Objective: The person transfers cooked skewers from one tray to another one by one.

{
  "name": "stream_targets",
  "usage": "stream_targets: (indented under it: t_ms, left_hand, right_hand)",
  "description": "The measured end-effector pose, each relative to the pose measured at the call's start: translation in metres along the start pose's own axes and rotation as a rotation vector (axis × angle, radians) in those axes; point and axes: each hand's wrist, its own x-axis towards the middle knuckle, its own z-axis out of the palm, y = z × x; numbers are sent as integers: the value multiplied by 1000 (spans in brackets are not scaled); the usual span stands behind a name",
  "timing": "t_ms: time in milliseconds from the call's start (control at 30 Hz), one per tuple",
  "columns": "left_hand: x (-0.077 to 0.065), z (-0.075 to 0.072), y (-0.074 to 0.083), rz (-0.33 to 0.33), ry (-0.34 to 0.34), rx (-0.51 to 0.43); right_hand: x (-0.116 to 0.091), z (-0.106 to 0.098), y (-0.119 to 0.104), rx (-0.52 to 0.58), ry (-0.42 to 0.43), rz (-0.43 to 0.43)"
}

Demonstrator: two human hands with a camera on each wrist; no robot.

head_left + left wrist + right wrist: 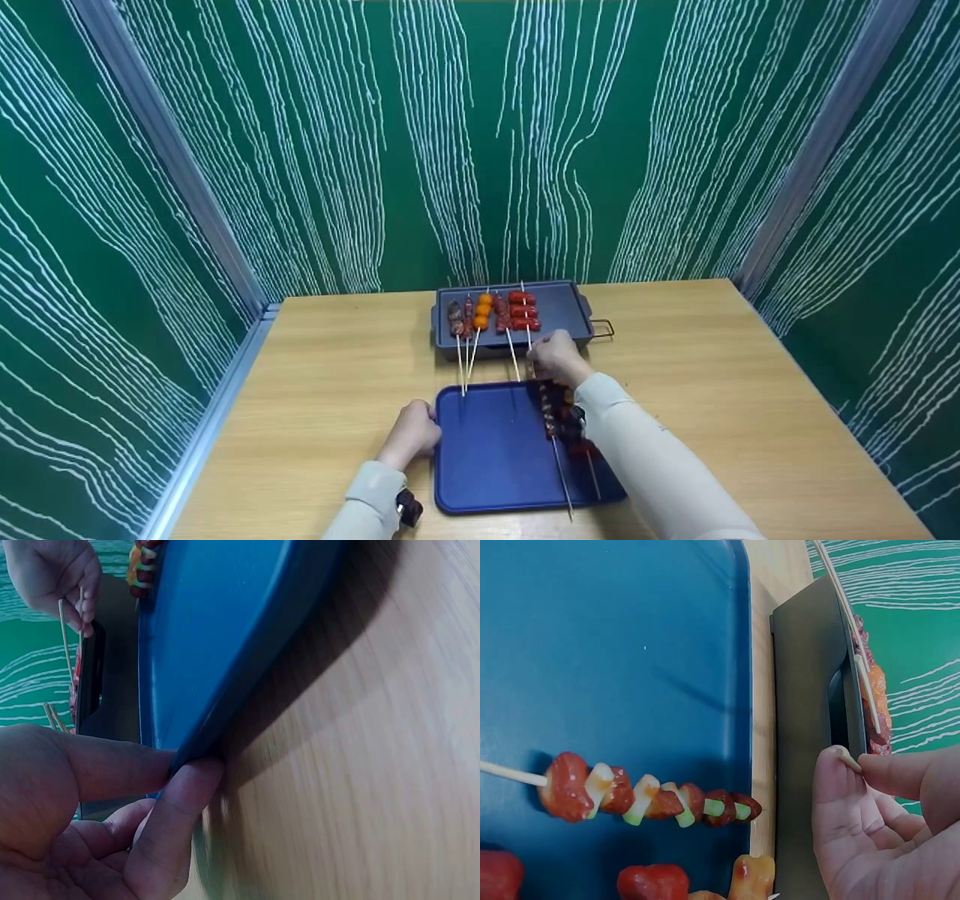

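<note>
The rim of a blue tray [487,457] is pinched by the left hand [414,429], probably so that sliding is prevented. The stick end of a red skewer [525,311] is pinched by the right hand [556,354], apparently so that its food, laid on the grill [564,306], is not touched. Other sticks are set overhanging the grill's front, likely for easy gripping; more skewers [664,804] are carried on the tray's right side
</note>
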Motion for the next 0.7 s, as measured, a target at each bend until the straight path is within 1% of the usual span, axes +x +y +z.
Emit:
stream_targets:
  t_ms: [100,333,567,633,700]
  left_hand:
    - [0,0,0,1,4,3]
    - [-1,-2,3,-9,3,-17]
    - [-2,-2,2,-25,-4,-17]
    - [-2,-2,3,-21,-5,-17]
    - [-2,-3,3,-20,-5,-15]
  right_hand:
    - [1,0,0,7,-3,-12]
    - [2,0,-2,-126,44,-94]
    - [-1,-3,-9,-187,49,-92]
    - [-1,-4,-11,-195,52,-92]
    - [-1,-4,-13,-178,49,-87]
